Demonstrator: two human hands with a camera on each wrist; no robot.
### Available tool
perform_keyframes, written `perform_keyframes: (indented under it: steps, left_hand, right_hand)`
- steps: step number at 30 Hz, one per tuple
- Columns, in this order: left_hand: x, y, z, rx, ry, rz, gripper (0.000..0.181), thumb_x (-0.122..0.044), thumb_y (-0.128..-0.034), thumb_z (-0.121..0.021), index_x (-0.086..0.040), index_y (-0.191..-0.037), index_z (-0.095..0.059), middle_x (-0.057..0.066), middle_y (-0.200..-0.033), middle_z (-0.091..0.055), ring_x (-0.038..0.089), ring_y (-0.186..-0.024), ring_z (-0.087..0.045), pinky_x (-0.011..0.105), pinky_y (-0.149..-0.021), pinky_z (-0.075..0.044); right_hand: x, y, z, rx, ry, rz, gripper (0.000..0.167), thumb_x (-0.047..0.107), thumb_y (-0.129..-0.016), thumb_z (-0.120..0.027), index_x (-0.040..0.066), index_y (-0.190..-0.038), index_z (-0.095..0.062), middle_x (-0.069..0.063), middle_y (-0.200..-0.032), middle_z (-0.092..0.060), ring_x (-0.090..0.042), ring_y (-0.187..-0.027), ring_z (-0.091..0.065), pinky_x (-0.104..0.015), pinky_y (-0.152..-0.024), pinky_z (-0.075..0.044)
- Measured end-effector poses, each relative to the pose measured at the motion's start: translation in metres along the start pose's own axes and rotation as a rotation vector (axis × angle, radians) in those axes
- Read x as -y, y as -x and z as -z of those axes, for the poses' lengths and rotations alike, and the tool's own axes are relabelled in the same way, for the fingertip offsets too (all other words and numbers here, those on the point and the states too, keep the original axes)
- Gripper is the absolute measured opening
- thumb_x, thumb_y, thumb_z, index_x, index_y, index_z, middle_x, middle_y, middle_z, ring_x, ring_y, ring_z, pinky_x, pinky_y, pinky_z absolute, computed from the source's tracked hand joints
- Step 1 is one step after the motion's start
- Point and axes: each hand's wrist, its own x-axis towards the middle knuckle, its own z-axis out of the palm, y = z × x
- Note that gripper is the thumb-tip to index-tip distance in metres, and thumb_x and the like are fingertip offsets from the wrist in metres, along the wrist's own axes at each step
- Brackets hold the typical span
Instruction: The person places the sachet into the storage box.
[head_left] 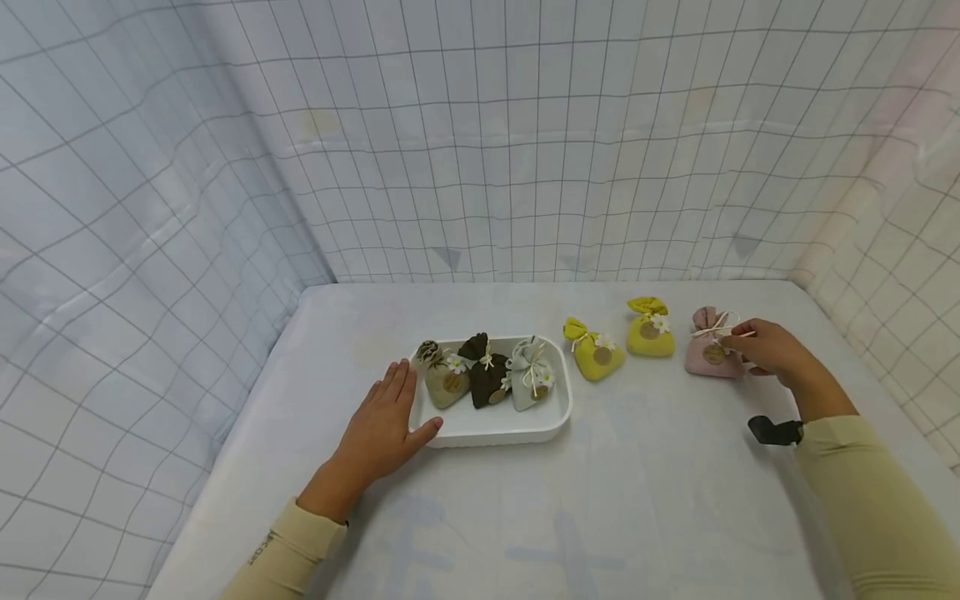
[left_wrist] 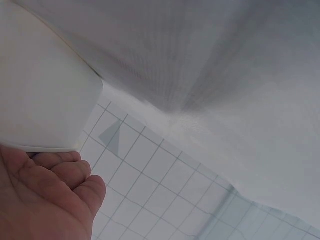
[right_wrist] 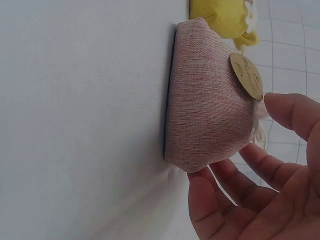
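Observation:
My left hand lies with straight fingers along the left end of the white tray, its thumb at the front rim; the left wrist view has the hand against the tray wall. In the tray stand a beige pouch, a dark brown pouch and a light grey pouch. My right hand holds the right side of a pink pouch. Up close, the hand has its thumb by the round tag and curled fingers against the side of the pouch.
Two yellow pouches stand between the tray and the pink pouch. A white cloth covers the table. Grid-patterned sheets hang behind and at both sides.

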Motion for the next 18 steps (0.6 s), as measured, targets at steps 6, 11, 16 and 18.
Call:
perform_keyframes:
  steps: [6,11,16,18]
  left_hand:
    - [0.0014,0.0003,-0.0013,-0.003,-0.004,0.0,0.094,-0.06,-0.0965,-0.05,0.009,-0.153,-0.023,0.023,-0.161,-0.017,0.037,-0.149,-0.013,0.054,-0.117,-0.02]
    - [0.0011,0.0007,-0.0011,-0.001,-0.001,0.002,0.094,-0.06,-0.0965,-0.05,0.009,-0.153,-0.022,0.023,-0.161,-0.017,0.037,-0.149,-0.013,0.055,-0.117,-0.02]
    - [0.001,0.0004,-0.0008,0.0,-0.004,0.006,0.094,-0.06,-0.0963,-0.05,0.009,-0.153,-0.022,0.023,-0.161,-0.016,0.036,-0.15,-0.012,0.054,-0.117,-0.019]
    - [0.001,0.0003,-0.0008,0.0,-0.006,0.005,0.094,-0.06,-0.0965,-0.05,0.009,-0.153,-0.022,0.023,-0.161,-0.016,0.036,-0.15,-0.012,0.054,-0.117,-0.019]
  right_hand:
    - [-0.0081,-0.0065,-0.0056,0.013,-0.021,-0.061,0.055,0.036,-0.103,-0.048,-0.011,-0.13,-0.038,-0.021,-0.113,-0.047,-0.03,-0.1,-0.049,-0.034,-0.076,-0.054]
    - [-0.0098,-0.0086,-0.0076,0.019,-0.021,-0.081,0.055,0.035,-0.104,-0.047,-0.012,-0.131,-0.037,-0.021,-0.114,-0.045,-0.03,-0.1,-0.048,-0.035,-0.077,-0.055]
    - [-0.0088,-0.0089,-0.0073,0.025,-0.028,-0.08,0.052,0.033,-0.104,-0.047,-0.011,-0.129,-0.038,-0.022,-0.115,-0.045,-0.031,-0.1,-0.049,-0.036,-0.077,-0.056]
    - [-0.0087,-0.0086,-0.0071,0.024,-0.032,-0.08,0.051,0.033,-0.104,-0.048,-0.011,-0.129,-0.039,-0.022,-0.116,-0.045,-0.031,-0.1,-0.05,-0.036,-0.078,-0.056]
